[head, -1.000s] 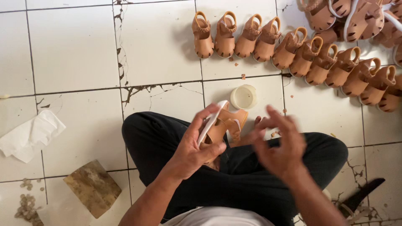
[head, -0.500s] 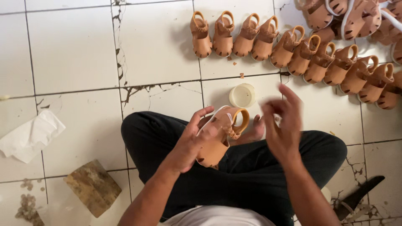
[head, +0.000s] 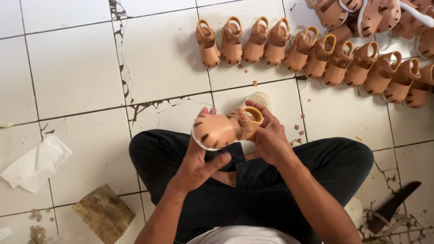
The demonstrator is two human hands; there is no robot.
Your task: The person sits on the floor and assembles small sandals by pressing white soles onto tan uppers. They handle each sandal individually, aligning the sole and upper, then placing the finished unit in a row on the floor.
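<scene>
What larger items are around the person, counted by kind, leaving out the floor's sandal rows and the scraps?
Tan sandal, held: 1
White cloth: 1
Wood block: 1
Round pale tub: 1
Dark tool: 1
Total: 5

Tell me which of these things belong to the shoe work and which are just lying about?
In the work:
- tan sandal, held by left hand and right hand
- row of tan sandals on the floor
- small round tub behind the hands

Lying about:
- white cloth
- worn block
- dark tool
</scene>
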